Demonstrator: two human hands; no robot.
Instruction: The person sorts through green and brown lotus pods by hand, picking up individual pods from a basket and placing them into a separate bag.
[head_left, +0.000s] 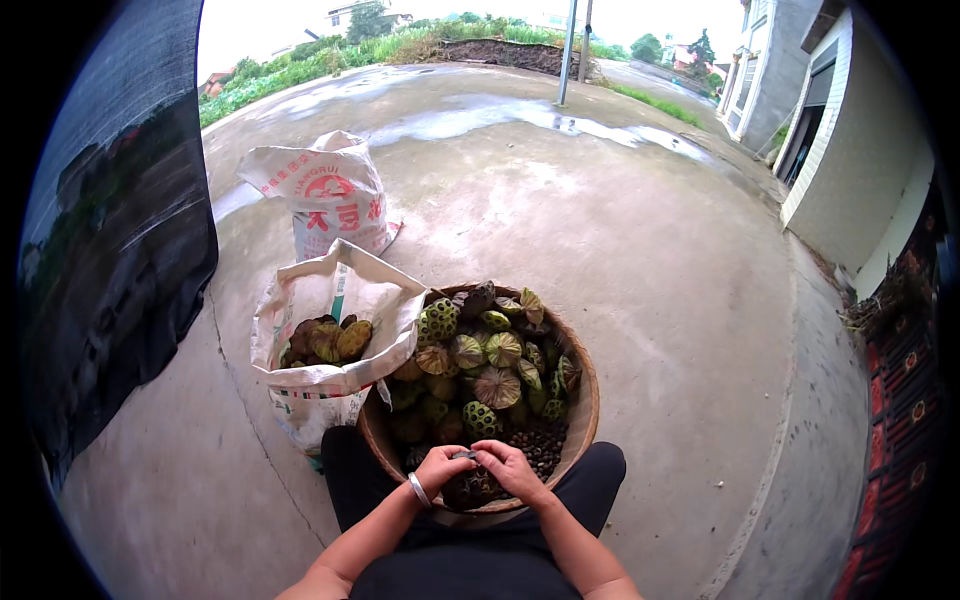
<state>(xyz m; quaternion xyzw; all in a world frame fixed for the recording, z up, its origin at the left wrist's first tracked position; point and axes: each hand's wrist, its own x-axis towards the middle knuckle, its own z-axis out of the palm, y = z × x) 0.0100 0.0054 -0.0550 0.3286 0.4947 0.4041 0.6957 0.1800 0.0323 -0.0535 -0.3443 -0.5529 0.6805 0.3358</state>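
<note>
My left hand (441, 471), with a silver bracelet at the wrist, and my right hand (513, 469) meet over the near rim of a round woven basket (589, 375). Between them they hold a dark brown lotus seed pod (466, 491), partly covered by my fingers. A small greyish piece shows at the fingertips; I cannot tell what it is. Green and brown lotus pods (497, 388) fill the far and left parts of the basket. Loose dark lotus seeds (541, 448) lie at its near right side. My knees flank the basket.
An open white woven sack (390, 364) holding brownish lotus pods (326, 341) leans by the basket's left. Behind it stands another printed white sack (337, 202). A dark sheet (127, 247) hangs at left; a metal pole (568, 56) rises from the concrete yard (675, 300).
</note>
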